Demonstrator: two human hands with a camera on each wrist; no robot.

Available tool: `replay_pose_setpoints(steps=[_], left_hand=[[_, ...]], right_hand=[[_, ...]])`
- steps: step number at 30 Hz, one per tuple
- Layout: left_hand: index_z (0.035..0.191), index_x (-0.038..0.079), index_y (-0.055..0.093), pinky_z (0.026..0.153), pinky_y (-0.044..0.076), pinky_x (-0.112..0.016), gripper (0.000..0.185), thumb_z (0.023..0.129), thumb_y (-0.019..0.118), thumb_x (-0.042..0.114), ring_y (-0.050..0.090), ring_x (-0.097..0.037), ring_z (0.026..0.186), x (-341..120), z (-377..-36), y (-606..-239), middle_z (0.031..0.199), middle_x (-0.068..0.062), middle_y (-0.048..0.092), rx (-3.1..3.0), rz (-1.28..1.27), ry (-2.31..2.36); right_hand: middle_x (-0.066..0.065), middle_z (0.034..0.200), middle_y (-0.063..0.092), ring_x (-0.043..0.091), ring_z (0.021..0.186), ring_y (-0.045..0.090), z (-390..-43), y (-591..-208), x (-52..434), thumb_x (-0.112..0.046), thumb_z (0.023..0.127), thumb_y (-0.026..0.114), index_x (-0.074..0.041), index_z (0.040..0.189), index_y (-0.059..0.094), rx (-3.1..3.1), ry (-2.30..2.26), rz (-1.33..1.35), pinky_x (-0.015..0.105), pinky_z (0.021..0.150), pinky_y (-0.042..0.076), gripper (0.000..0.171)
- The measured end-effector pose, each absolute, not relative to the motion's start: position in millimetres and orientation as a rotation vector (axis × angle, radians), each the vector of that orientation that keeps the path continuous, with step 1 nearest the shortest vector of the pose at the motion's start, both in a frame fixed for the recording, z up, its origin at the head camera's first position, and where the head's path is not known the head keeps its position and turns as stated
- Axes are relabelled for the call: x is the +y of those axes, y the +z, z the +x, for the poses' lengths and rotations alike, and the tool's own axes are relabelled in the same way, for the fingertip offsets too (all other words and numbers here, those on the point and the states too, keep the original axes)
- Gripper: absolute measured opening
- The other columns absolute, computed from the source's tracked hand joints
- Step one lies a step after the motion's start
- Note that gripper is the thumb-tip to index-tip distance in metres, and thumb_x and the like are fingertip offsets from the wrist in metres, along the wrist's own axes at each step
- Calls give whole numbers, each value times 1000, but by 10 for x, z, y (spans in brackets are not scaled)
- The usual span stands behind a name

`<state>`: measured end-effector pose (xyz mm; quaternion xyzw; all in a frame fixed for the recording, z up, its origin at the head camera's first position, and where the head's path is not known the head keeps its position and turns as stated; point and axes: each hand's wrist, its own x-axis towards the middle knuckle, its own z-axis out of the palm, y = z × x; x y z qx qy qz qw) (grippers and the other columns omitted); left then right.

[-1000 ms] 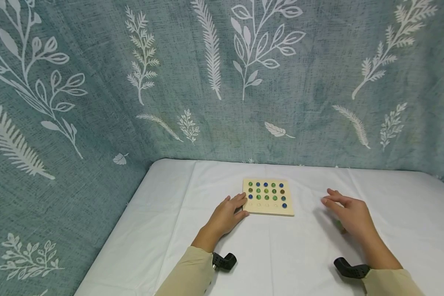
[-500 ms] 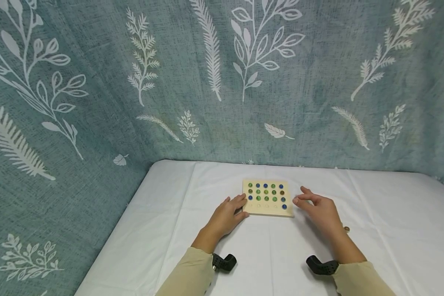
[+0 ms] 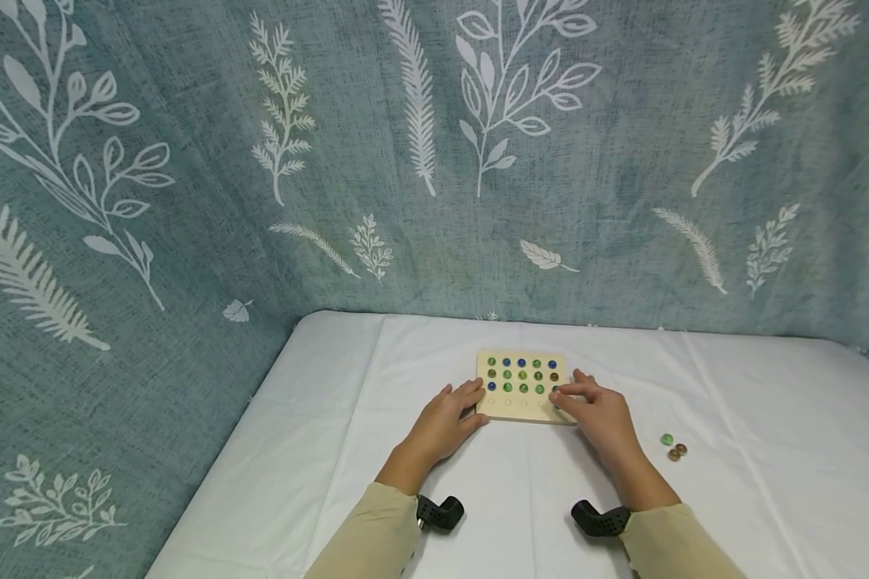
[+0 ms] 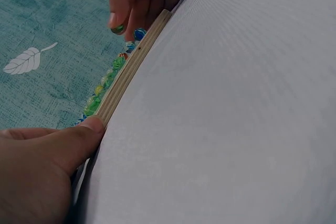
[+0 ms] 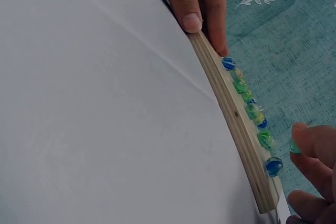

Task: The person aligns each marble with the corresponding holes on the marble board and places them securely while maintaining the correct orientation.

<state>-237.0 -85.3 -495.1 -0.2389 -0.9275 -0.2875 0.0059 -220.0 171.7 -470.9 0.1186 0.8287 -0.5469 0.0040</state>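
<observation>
A pale wooden board (image 3: 527,415) lies on the white cloth, with rows of green, blue and brownish marbles in its hollows. Bare hollows show along its front row. My left hand (image 3: 438,422) holds the board's left front corner, thumb on the front edge and fingers at the side. Over the right part of the board, my right hand (image 3: 603,414) pinches a green marble (image 5: 295,146) between thumb and forefinger. The right wrist view shows that marble just above a blue marble (image 5: 273,166) seated at the board's near right corner.
On the cloth right of my right hand lie a loose green marble (image 3: 667,439) and two brown marbles (image 3: 677,452), close together. A teal curtain (image 3: 434,241) with white leaf prints hangs behind and left of the white-covered table (image 3: 348,386).
My right hand has moved left from the loose marbles to above the board, carrying the green marble and uncovering the others. My left hand has stayed on the board.
</observation>
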Motion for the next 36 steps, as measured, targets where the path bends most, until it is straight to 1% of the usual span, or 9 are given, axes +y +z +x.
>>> replay_pose_setpoints(steps=[6,16,22,26,36], left_hand=[[145,12,50,125,24,-36,57,95,65,34,39,-14,143,-849,-2380,-4962,154,3,42,-2888,-755,-891],[145,12,50,124,25,-37,56,96,64,35,39,-14,143,-849,-2375,-4959,154,3,42,-2888,-771,-878],[145,12,50,125,24,-37,56,96,65,34,39,-14,143,-856,-2366,-4935,154,3,42,-2891,-765,-882],[145,12,50,125,24,-36,56,96,65,33,39,-14,143,-858,-2369,-4936,154,3,42,-2897,-758,-884],[145,13,50,124,25,-37,57,95,65,34,39,-14,143,-857,-2382,-4962,154,4,42,-2891,-765,-884]], right_hand=[[12,161,27,31,153,6,-2198,-4730,1668,-28,88,74,4,118,69,2598,-1707,319,52,126,9,44],[15,162,23,34,153,2,-2174,-4759,1616,-27,87,75,2,114,71,2646,-1631,274,55,126,5,40],[17,162,21,37,153,1,-2172,-4780,1593,-30,88,75,-2,112,73,2715,-1525,227,60,124,6,37],[18,161,22,39,152,2,-2176,-4790,1583,-29,87,75,-2,112,74,2748,-1487,214,62,123,6,36],[18,161,22,40,152,3,-2177,-4784,1573,-27,86,75,-3,111,74,2778,-1429,213,64,122,8,35]])
